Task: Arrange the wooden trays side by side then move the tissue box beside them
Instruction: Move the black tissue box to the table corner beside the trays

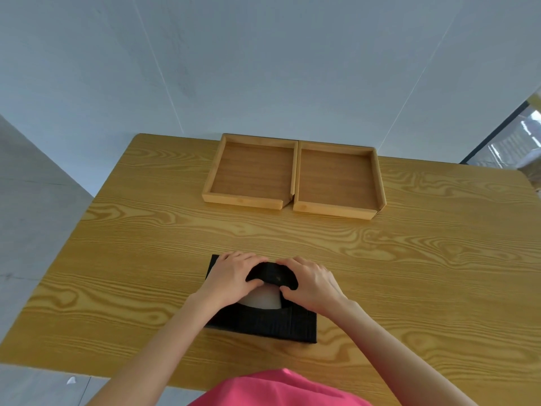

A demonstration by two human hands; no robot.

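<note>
Two shallow wooden trays stand side by side at the far edge of the table, the left tray (213, 197) touching the right tray (333, 210) along one wall. Both are empty. A black tissue box (263, 323) lies near the front edge, with a white tissue showing through its top slot. My left hand (231, 278) rests on the box's top left part and my right hand (310, 284) on its top right part. Fingers of both hands curl over the box's far top edge, thumbs at the slot.
The wooden table (409, 273) has bare surface left and right of the trays and around the box. A white wall stands right behind the trays. Grey floor shows to the left, and a glass panel at the far right.
</note>
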